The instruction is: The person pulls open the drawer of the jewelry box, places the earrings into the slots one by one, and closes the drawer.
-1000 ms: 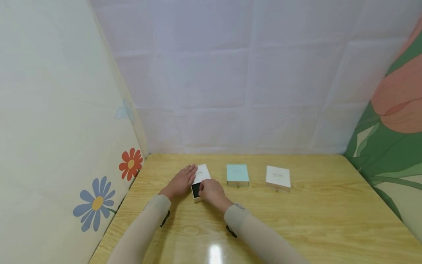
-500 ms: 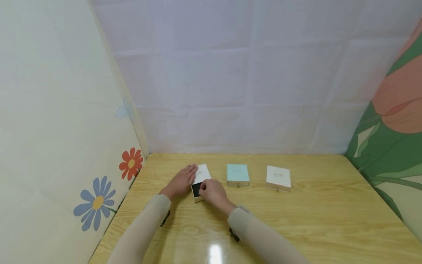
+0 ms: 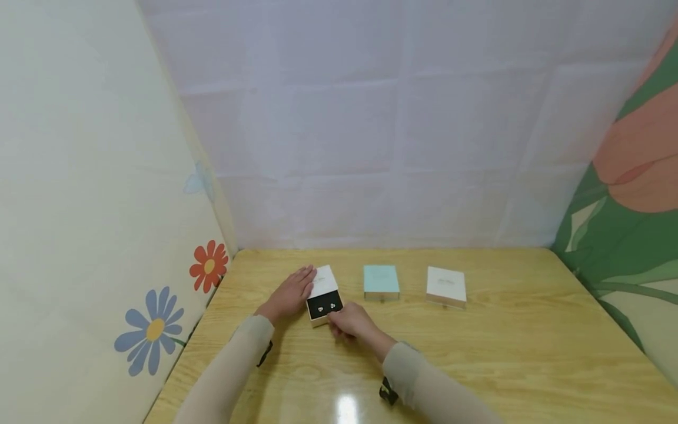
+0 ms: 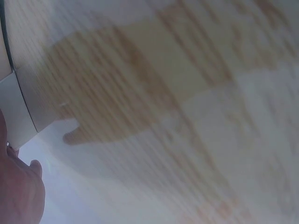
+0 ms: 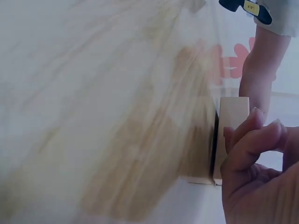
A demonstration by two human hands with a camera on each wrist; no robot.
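A white box lid [image 3: 323, 281] sits at the left, its shallow drawer [image 3: 316, 323] pulled out toward me. On the drawer's black lining lies a pair of small shiny stud earrings [image 3: 326, 307]. My left hand [image 3: 288, 292] rests on the lid's left side with straight fingers; in the left wrist view only part of this hand [image 4: 21, 191] shows beside the box [image 4: 30, 98]. Curled fingers of my right hand [image 3: 356, 322] are at the drawer's front right corner. The right wrist view has this hand [image 5: 254, 182] bent right against the drawer's pale front [image 5: 233, 109], holding nothing visible.
A light blue box [image 3: 381, 278] stands to the right of the open one, and another white box [image 3: 446, 284] farther right, both closed. The wooden table [image 3: 477, 365] meets a pale cloth backdrop [image 3: 344, 147] behind. A flower-printed cloth [image 3: 153, 330] hangs at the left.
My right hand has moved from over the drawer's lining to its front right corner, uncovering the earrings. The left hand has stayed on the lid, and the boxes have hardly shifted.
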